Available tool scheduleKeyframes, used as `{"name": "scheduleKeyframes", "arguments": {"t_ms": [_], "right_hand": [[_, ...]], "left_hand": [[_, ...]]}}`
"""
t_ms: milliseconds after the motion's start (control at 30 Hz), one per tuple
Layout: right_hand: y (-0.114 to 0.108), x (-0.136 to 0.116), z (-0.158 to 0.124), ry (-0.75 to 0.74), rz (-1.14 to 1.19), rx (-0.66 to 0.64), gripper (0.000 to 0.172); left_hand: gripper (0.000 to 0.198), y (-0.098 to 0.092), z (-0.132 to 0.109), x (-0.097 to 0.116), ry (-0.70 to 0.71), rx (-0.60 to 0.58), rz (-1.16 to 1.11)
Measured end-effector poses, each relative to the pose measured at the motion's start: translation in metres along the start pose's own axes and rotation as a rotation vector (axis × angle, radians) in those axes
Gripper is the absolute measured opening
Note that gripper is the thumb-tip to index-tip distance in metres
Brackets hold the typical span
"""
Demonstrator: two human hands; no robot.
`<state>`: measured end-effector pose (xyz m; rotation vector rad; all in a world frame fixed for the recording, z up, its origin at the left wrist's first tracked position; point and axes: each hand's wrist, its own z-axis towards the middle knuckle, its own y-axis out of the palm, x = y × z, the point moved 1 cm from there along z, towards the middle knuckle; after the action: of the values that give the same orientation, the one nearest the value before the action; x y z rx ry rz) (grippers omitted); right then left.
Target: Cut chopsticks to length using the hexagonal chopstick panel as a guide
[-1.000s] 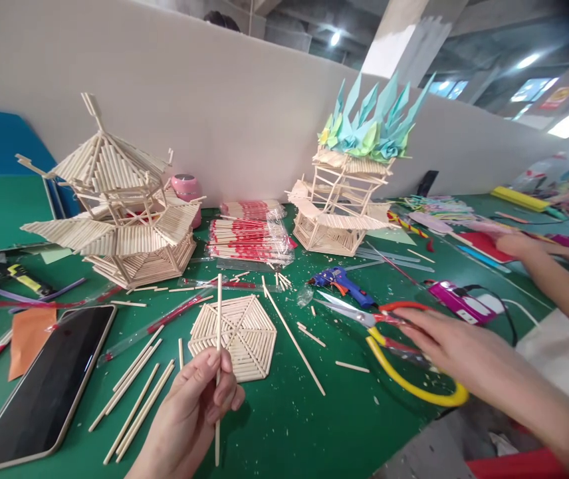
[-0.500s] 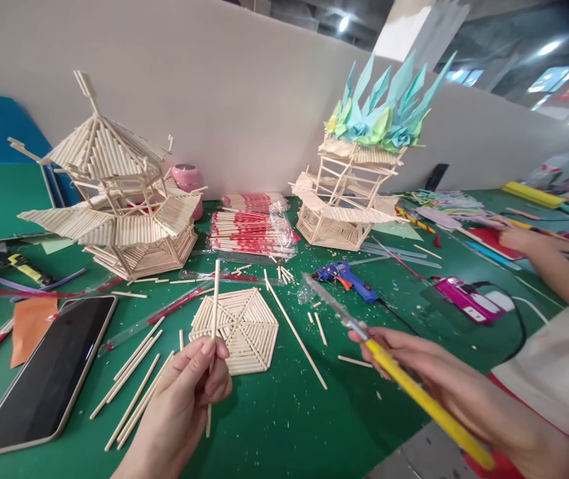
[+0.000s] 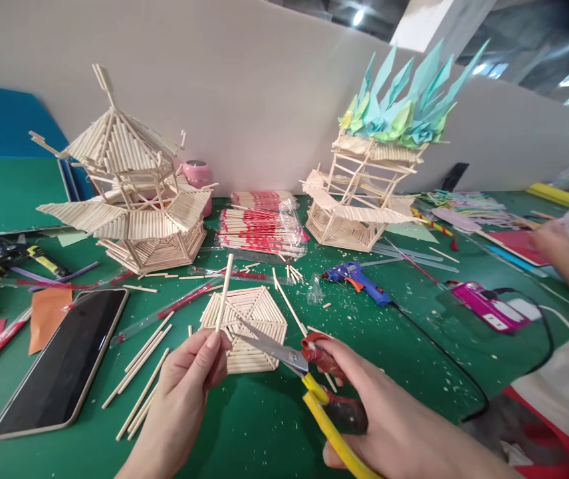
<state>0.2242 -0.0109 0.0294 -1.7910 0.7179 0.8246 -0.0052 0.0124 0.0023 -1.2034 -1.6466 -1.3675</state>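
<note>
My left hand [image 3: 185, 392] pinches a thin wooden stick [image 3: 224, 293] upright over the green table [image 3: 264, 426]. My right hand [image 3: 389, 426] grips scissors [image 3: 284, 356] with red and yellow handles; the blades point left toward the stick and stop just short of my left fingers. Behind the stick lies a flat hexagon of glued sticks [image 3: 249, 319].
A stick pagoda [image 3: 127, 193] stands back left, a second one with paper cranes [image 3: 364, 186] back right. Packs of chopsticks [image 3: 259, 229], a blue glue gun [image 3: 359, 279], a phone [image 3: 60, 366], loose sticks [image 3: 139, 379] and a pink device [image 3: 484, 306] lie about. Another person's arm [image 3: 568, 263] is at the right.
My right hand picked the scissors up from the table and swung them left to the stick. The left hand kept hold of the stick, shifting slightly.
</note>
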Motion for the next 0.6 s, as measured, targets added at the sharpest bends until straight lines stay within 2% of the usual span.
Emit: {"name": "scheduleKeyframes", "arguments": {"t_ms": [100, 233, 433, 600], "right_hand": [[0.004, 0.005, -0.003, 0.017, -0.116, -0.042, 0.093], [0.007, -0.002, -0.004, 0.043, -0.096, -0.079, 0.091], [0.011, -0.016, 0.000, 0.021, -0.016, -0.115, 0.082], [0.014, -0.018, 0.002, 0.000, 0.023, -0.133, 0.080]], "left_hand": [[0.028, -0.004, 0.001, -0.005, 0.025, 0.044, 0.122], [0.028, -0.008, 0.000, -0.012, 0.003, 0.096, 0.204], [0.030, -0.002, -0.002, -0.005, 0.088, -0.019, 0.362], [0.031, 0.001, -0.003, -0.002, 0.134, -0.049, 0.411]]}}
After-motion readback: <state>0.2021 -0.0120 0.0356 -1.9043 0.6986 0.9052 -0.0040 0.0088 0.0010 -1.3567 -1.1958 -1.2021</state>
